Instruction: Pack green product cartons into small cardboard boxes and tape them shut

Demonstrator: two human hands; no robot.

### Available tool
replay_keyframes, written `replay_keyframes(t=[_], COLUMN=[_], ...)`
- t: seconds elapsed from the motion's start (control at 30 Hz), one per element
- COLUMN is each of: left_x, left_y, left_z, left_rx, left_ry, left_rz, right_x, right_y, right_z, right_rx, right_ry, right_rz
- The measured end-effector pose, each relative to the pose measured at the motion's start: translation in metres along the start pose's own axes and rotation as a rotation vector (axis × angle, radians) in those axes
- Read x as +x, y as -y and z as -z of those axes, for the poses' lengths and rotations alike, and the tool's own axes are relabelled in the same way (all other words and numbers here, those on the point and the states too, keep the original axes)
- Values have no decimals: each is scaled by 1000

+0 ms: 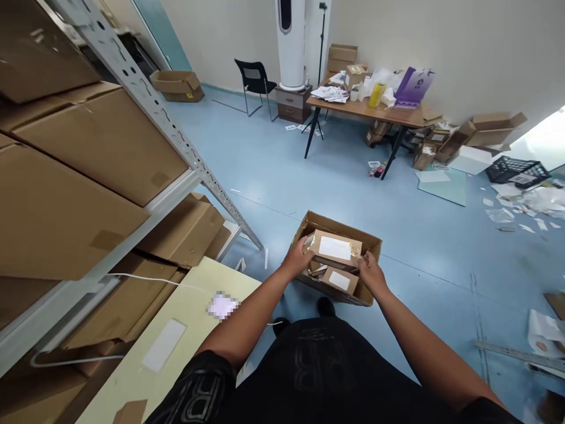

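Note:
An open cardboard carton (pixel 373 241) sits on the blue floor in front of me. Inside it lie small brown parcels with white labels. My left hand (pixel 296 257) grips the left end of the top parcel (pixel 335 249), and my right hand (pixel 372 272) grips its right end. The parcel is held just above the carton's opening. A second labelled parcel (pixel 339 280) lies lower in the carton, partly hidden by my hands.
A metal shelf rack (pixel 176 132) stacked with flat cardboard stands at my left. A pale yellow tabletop (pixel 189 306) lies below it. Farther off are a wooden table (pixel 366 109) with clutter, a black chair (pixel 255 76), scattered boxes and a black crate (pixel 516 171).

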State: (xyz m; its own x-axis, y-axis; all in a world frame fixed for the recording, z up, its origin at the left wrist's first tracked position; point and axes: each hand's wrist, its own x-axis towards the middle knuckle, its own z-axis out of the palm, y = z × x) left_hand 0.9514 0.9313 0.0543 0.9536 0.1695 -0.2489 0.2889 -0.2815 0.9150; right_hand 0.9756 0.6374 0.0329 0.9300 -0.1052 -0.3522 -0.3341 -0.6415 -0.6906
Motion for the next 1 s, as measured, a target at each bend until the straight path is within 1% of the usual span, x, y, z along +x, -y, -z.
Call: replay_keyframes(t=[0.07,0.13,0.2,0.27,0.33,0.4,0.47,0.5,0.53,0.6,0.67,0.73,0.87,0.93,1.0], left_x=[2,-4,-18,-39,-65,-95,-127,-142,-158,-189,-220,-251,-323,-364,-409], left_y=[9,16,22,24,24,21,18,17,16,16,16,18,23,31,42], left_z=[-6,-9,-10,-10,-10,-11,-13,-15,-17,-23,-32,-42,-67,-81,-97], left_rx=[-9,-22,-34,-37,-38,-33,-14,-1,12,28,20,1,-14,-23,-42], left_ry=[-41,-99,-185,-285,-387,-476,-549,-584,-623,-710,-800,-876,-985,-1035,-1092], left_rz=[62,126,184,225,266,307,343,357,370,392,414,432,413,413,438], right_x=[26,53,80,106,129,146,153,151,147,128,100,69,7,-25,-61], right_y=[-15,-27,-35,-37,-32,-21,-4,5,15,32,44,51,51,47,40], right_z=[1,2,4,4,1,-8,-24,-34,-45,-66,-86,-104,-133,-144,-154], right_rx=[-33,-54,-92,-155,-219,-258,-279,-290,-301,-311,-306,-300,-332,-368,-421], right_ry=[53,106,163,231,303,372,448,484,520,605,703,793,938,990,1006], right_rz=[-15,1,26,56,114,203,304,352,396,478,561,640,762,821,870])
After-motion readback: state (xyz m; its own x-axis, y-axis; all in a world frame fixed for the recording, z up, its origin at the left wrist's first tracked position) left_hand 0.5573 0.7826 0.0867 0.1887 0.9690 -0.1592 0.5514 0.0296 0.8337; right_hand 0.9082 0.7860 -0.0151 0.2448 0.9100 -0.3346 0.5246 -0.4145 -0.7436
